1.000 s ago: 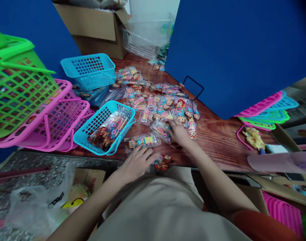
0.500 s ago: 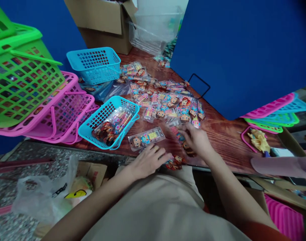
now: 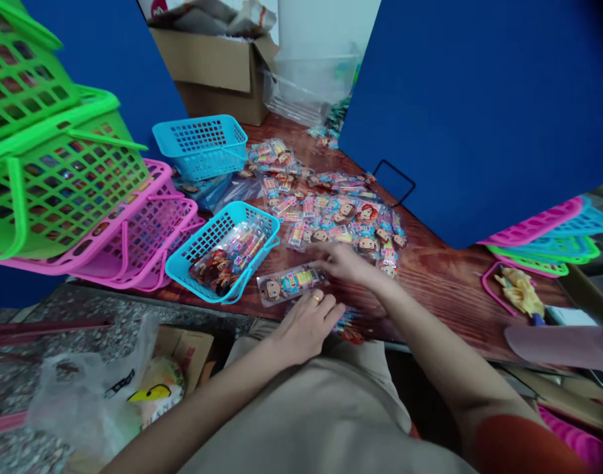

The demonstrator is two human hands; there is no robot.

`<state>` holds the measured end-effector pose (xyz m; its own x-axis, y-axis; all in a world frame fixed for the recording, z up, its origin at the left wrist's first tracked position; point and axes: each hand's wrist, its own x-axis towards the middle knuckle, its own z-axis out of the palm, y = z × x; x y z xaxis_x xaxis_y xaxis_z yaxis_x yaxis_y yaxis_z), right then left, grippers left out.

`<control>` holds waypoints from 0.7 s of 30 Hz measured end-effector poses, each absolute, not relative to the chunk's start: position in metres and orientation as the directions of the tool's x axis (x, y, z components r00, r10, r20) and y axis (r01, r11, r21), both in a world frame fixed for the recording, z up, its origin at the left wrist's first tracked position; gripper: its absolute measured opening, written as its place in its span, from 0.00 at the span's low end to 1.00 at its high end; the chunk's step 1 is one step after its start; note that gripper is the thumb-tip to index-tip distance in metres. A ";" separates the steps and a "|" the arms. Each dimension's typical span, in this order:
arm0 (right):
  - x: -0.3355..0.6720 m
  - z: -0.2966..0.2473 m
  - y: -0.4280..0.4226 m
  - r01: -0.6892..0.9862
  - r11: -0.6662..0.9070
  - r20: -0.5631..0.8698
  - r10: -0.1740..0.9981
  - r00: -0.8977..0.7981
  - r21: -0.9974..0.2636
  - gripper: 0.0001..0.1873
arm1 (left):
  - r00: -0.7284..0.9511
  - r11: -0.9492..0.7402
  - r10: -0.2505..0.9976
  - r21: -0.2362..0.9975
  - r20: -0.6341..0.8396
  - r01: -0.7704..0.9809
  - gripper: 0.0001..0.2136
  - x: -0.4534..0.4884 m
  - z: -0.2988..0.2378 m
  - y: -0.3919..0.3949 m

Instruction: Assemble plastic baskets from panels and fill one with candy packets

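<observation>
A clear flat packet with a cartoon figure (image 3: 289,284) lies near the table's front edge. My right hand (image 3: 345,263) is at its right end, thumb and fingers closed on the far corner. Just in front of it, my left hand (image 3: 309,326) rests palm down with slightly bent, parted fingers and a ring on one. By the left fingertips sits a small bunch of cartoon-topped items (image 3: 349,326), partly covered by that hand. On the left, a blue basket (image 3: 183,266) holds several similar packets. More packets (image 3: 341,210) are spread behind my hands.
Stacked green baskets (image 3: 101,155) and pink baskets (image 3: 156,217) stand at the left. Another blue basket (image 3: 207,161), a cardboard box (image 3: 207,62) and a clear bin (image 3: 301,85) are farther back. A large blue panel (image 3: 459,118) blocks the right rear. Basket lids (image 3: 543,227) lie rightward.
My right hand has moved left from above the tabletop to the flat packet's end. The packet it carried no longer shows separately. My left hand stays nearly in place; the view has shifted slightly.
</observation>
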<state>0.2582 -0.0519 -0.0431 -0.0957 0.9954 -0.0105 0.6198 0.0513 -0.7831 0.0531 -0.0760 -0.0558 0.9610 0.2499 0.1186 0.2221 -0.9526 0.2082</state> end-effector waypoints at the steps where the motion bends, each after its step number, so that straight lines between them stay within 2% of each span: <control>1: 0.249 -0.048 -0.044 0.704 0.100 0.007 0.991 -0.134 -0.704 0.17 | 0.961 -0.953 0.252 0.199 0.110 0.227 0.23 0.053 -0.056 -0.077; 3: 0.233 -0.055 -0.034 0.830 0.168 -0.048 0.972 -0.228 -0.532 0.23 | 0.961 -0.954 0.258 0.181 0.102 0.237 0.22 0.053 -0.057 -0.078; 5: 0.226 -0.058 -0.029 0.893 0.200 -0.154 0.947 -0.282 -0.402 0.17 | 0.960 -0.955 0.261 0.174 0.106 0.240 0.21 0.053 -0.057 -0.079; 8: 0.233 -0.050 -0.021 0.916 0.271 -0.243 0.906 -0.347 -0.297 0.04 | 0.959 -0.954 0.261 0.180 0.108 0.239 0.19 0.053 -0.056 -0.078; 13: 0.253 -0.035 0.021 0.920 0.389 -0.016 0.921 -0.390 -0.041 0.08 | 0.961 -0.956 0.257 0.170 0.102 0.238 0.18 0.055 -0.055 -0.078; 15: 0.253 -0.039 0.040 0.896 0.441 -0.012 0.897 -0.442 -0.051 0.11 | 0.961 -0.957 0.256 0.168 0.103 0.237 0.18 0.055 -0.054 -0.078; 18: 0.250 -0.051 0.052 0.853 0.502 -0.055 0.856 -0.514 -0.145 0.15 | 0.959 -0.956 0.262 0.167 0.108 0.242 0.18 0.055 -0.055 -0.078; 21: 0.249 -0.058 0.034 0.796 0.561 -0.027 0.813 -0.581 -0.228 0.12 | 0.955 -0.953 0.275 0.164 0.113 0.255 0.19 0.054 -0.056 -0.079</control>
<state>0.2494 0.0345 -0.0576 -0.5813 0.8132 -0.0275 0.7958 0.5612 -0.2275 0.0539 -0.0790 -0.0565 0.9549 0.2749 0.1125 0.2550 -0.9530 0.1639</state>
